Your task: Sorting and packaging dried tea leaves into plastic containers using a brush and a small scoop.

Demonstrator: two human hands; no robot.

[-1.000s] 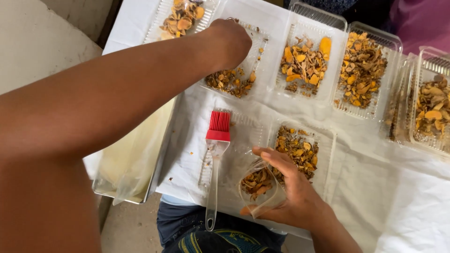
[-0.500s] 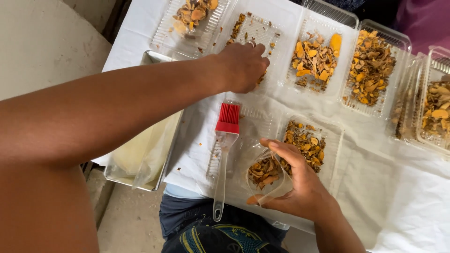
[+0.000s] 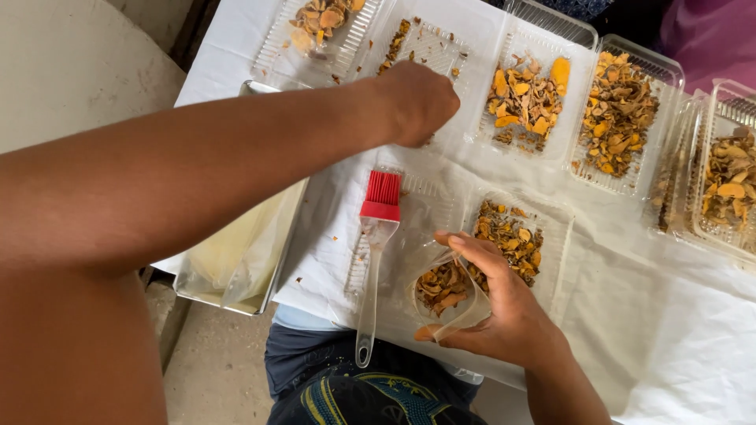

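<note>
Head view: nearest, the right hand (image 3: 504,315) grips a small clear plastic bag of orange dried slices (image 3: 445,287), open at the top. Just left lies a red-bristled brush with a clear handle (image 3: 374,252). Farther off, the left hand (image 3: 417,102) is closed, fingers pinched over a clear plastic tray of scattered orange chips (image 3: 429,47).

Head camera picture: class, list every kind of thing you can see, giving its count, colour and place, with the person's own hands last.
Clear plastic trays: at least seven, with orange-brown dried slices, in two rows on the table.
Brush: one, red bristles, clear handle, lying near the front edge.
Small clear bag: one, part-filled with orange-brown slices, in the right hand.
White sheet: one, covering the table.
Metal tray: one, lined with plastic, at the table's left end.
Left hand: closed, over a back-row tray.
Right hand: holding the bag.
</note>
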